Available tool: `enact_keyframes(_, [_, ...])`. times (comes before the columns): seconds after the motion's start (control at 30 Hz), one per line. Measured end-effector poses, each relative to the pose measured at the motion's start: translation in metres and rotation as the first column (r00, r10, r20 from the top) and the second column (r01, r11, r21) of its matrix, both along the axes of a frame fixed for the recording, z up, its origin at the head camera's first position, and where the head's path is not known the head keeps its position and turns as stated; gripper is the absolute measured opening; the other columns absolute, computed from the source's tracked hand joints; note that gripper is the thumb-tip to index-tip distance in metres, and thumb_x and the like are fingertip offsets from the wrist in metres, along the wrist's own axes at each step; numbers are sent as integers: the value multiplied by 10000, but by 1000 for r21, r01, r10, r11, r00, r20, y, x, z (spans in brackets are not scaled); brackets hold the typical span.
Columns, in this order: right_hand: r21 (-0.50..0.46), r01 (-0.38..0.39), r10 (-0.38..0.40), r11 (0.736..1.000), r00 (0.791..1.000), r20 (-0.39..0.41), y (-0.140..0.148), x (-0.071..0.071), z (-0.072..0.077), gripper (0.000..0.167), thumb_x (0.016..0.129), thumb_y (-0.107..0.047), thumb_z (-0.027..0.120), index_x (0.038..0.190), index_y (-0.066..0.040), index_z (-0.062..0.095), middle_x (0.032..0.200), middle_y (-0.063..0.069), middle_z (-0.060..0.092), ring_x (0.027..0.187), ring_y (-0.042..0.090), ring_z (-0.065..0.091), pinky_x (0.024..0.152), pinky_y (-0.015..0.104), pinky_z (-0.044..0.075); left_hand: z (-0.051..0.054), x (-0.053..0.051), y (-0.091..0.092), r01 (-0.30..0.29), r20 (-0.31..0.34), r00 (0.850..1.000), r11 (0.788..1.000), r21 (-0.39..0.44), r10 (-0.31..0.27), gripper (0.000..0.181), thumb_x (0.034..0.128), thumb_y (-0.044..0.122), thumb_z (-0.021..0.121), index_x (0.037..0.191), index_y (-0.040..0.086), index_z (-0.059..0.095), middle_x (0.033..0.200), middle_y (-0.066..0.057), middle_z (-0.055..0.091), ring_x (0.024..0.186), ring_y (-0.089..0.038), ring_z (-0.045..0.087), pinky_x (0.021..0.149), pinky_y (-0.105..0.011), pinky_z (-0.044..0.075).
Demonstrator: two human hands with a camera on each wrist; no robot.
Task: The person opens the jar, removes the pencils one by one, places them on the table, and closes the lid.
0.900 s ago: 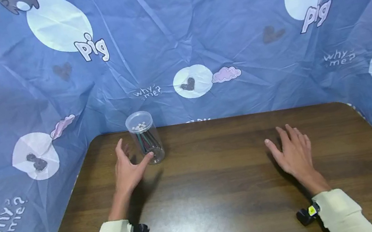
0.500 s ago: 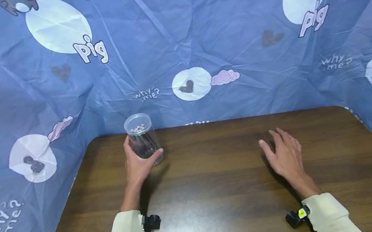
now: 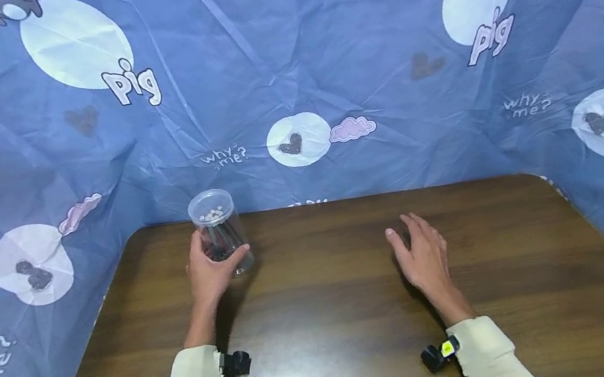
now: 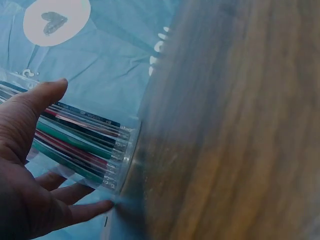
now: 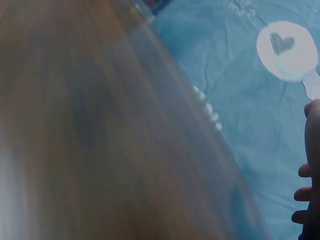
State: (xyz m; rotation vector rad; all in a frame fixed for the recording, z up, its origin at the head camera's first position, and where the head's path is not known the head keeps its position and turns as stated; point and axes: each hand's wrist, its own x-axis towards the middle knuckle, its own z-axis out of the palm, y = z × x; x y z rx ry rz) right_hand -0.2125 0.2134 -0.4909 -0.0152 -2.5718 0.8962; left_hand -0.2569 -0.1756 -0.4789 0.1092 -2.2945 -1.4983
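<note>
A clear plastic jar [image 3: 230,236] with a round lid stands upright at the table's back left. Through its wall in the left wrist view show several pencils [image 4: 82,142] in black, green and red. My left hand [image 3: 210,277] grips the jar low on its side, thumb across the near face; its other fingers are partly hidden behind the jar in the head view. To the right, my right hand [image 3: 423,258] hovers low over the table, fingers relaxed and holding nothing. Only the edge of that hand [image 5: 314,165] appears in the right wrist view.
The brown wooden table [image 3: 326,292] has rounded back corners. Blue printed cloth [image 3: 236,92] hangs close behind it and along both sides, and the jar stands near the back cloth. A small black camera sits at each wrist.
My left hand has moved in from beside the jar and now grips it. My right hand has shifted left. The jar seems to stand where it was; the head view has turned slightly.
</note>
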Motion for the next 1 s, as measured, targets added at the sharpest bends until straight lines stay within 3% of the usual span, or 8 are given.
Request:
enact_keyframes(0.4, [-146, -75, 63, 986, 994, -90, -91, -14, 13, 607, 971, -497, 547, 1378, -47, 556, 1417, 161, 536, 1271, 364, 501, 1068, 512, 298, 6, 6, -7, -44, 32, 998, 991, -124, 48, 754, 673, 282, 927, 1254, 93, 486, 1088, -139, 623, 1037, -335, 593, 878, -492, 429])
enact_keyframes(0.63, [-194, -172, 149, 966, 980, -131, -134, -15, 16, 610, 918, -495, 621, 1360, -80, 560, 1364, 110, 579, 1254, 307, 535, 1039, 501, 350, 11, 3, -5, 3, 42, 999, 990, -141, 3, 766, 696, 310, 912, 1272, 82, 461, 1116, -169, 622, 1065, -366, 589, 907, -532, 423])
enact_keyframes(0.73, [-211, -249, 223, 945, 965, -141, -155, -12, 17, 624, 895, -491, 653, 1365, -95, 546, 1351, 84, 582, 1257, 275, 536, 1017, 489, 381, 12, 2, -7, 1, 39, 999, 990, -141, 4, 763, 697, 295, 914, 1270, 72, 462, 1119, -176, 614, 1066, -369, 589, 906, -534, 437])
enact_keyframes(0.9, [-186, -395, 362, 899, 913, -189, -182, -8, 24, 638, 882, -464, 695, 1377, -100, 520, 1335, 65, 568, 1235, 268, 539, 993, 487, 408, 9, 4, -8, 0, 69, 998, 990, -140, 10, 783, 708, 288, 909, 1307, 89, 444, 1155, -176, 596, 1101, -382, 584, 924, -540, 439])
enact_keyframes(1.0, [-178, -436, 399, 882, 893, -210, -193, -9, 32, 650, 868, -453, 714, 1386, -118, 510, 1336, 53, 565, 1213, 266, 548, 989, 479, 421, 9, 4, -5, 27, 94, 995, 991, -128, -15, 806, 723, 316, 897, 1341, 109, 423, 1183, -173, 582, 1127, -381, 574, 935, -538, 439])
